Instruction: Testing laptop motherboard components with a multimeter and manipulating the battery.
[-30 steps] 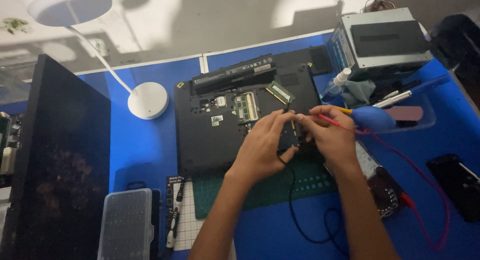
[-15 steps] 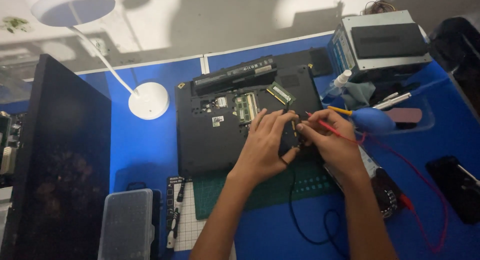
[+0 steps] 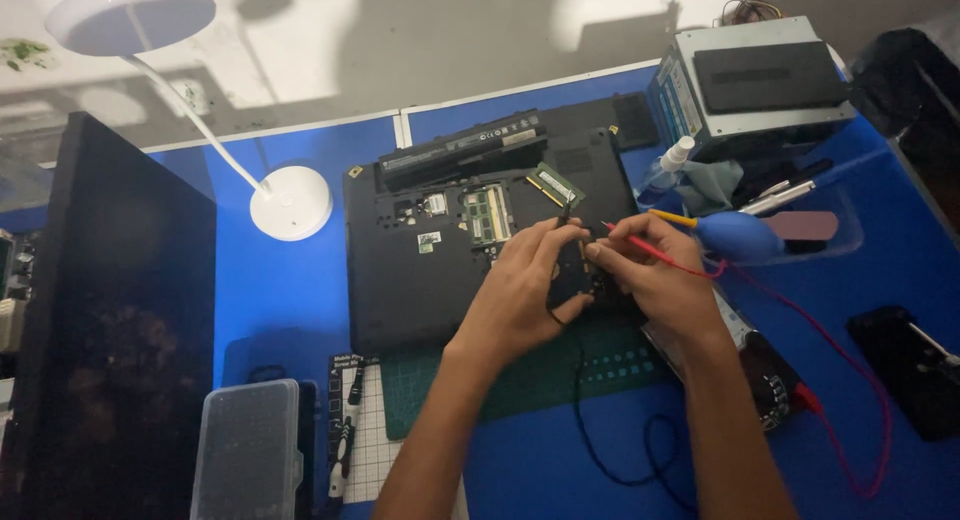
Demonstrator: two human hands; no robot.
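Note:
An upturned black laptop (image 3: 420, 280) lies on the blue table with its bottom cover off, green memory boards (image 3: 487, 214) showing. My left hand (image 3: 525, 290) rests on its right part, fingers pinching a thin black probe (image 3: 563, 230) whose black lead (image 3: 590, 420) trails toward me. My right hand (image 3: 655, 275) sits beside it, holding a red probe (image 3: 640, 242) with its tip pointing left at the same spot; its red lead (image 3: 860, 420) loops to the right. A black multimeter (image 3: 770, 380) lies partly hidden under my right forearm.
A white desk lamp (image 3: 290, 202) stands left of the laptop; a dark monitor (image 3: 110, 310) fills the left edge. A clear plastic case (image 3: 245, 450) and screwdrivers (image 3: 345, 430) lie near me. A grey metal box (image 3: 750, 80), blue air blower (image 3: 740, 235) and black phone (image 3: 910, 370) are on the right.
Both hands stay at the same spot on the laptop; the fingers and the red probe have shifted only slightly.

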